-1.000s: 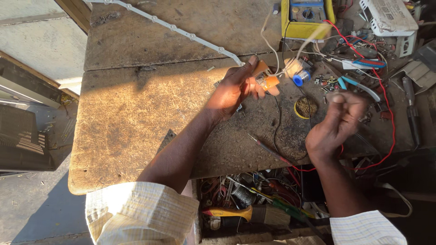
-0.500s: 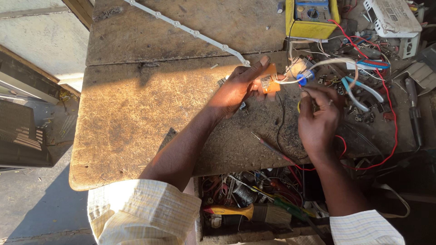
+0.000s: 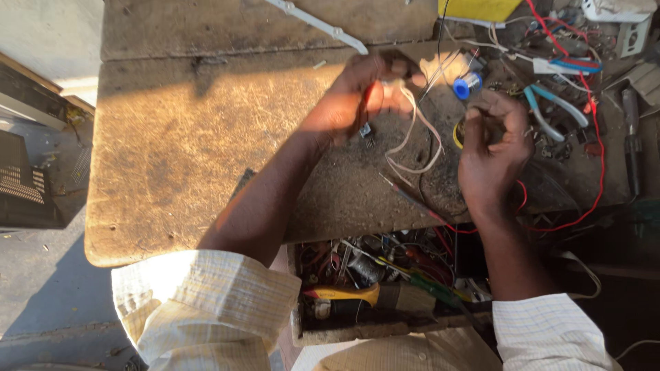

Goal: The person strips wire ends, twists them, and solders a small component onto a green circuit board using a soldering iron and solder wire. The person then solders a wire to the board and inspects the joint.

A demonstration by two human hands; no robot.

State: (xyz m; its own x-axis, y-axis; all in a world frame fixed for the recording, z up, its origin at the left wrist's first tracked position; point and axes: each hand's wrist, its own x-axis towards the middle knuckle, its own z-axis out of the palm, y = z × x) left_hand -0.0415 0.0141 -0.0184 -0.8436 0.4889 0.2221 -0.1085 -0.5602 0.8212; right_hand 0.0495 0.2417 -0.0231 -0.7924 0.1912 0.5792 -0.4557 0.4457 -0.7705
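**Both hands closed over the wiring at the far right of the bench**

Your left hand point(image 3: 357, 96) has its grip clenched around a small part with a red piece showing between the fingers; what it is exactly cannot be told, since the fingers cover most of it. A bundle of thin white wires point(image 3: 412, 137) hangs from that fist, its long run pointing down toward you, then looping right and back up. Just below the fist a small dark square component point(image 3: 366, 133) lies on the worn wooden bench point(image 3: 192, 151).

Your right hand point(image 3: 495, 148) is curled shut, fingertips pinched together near the top; whatever it holds is too small to make out. The two hands are near each other but apart.

Between them, further from you, sits a blue spool point(image 3: 468, 85). Right of your right hand lie blue-handled pliers point(image 3: 550, 113), handles pointing down and right. A red wire point(image 3: 584, 158) curves round the right side and back under your right wrist. A thin probe with a dark shaft point(image 3: 405, 196) lies slanted on the bench, running from upper left to lower right. A white plastic strip point(image 3: 316, 24) lies diagonally at the far edge. Below the bench edge an open drawer point(image 3: 385, 288) holds a yellow-handled tool point(image 3: 344, 294) among tangled wires.
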